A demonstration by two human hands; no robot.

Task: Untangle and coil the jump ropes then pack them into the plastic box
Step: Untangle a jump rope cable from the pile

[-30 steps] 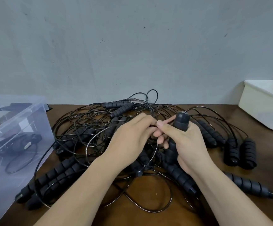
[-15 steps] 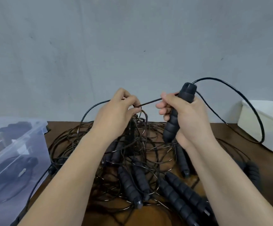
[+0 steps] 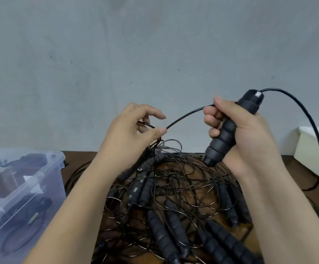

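Evidently mid-untangling, the right hand [image 3: 250, 134] clamps its fingers [image 3: 211, 111] round one handle [image 3: 229, 130] while the left hand [image 3: 128, 130] pinches its cord [image 3: 185, 116] above the tangled ropes [image 3: 174, 197], so the next move probably calls for pulling it clear, the plastic box [image 3: 21, 187] waiting at nine o'clock.

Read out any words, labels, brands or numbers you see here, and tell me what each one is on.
No text here can be read.
Pale patch on the top end of the handle in the right hand: blurred, no letters show.
Pale tag inside the plastic box: too small to read.
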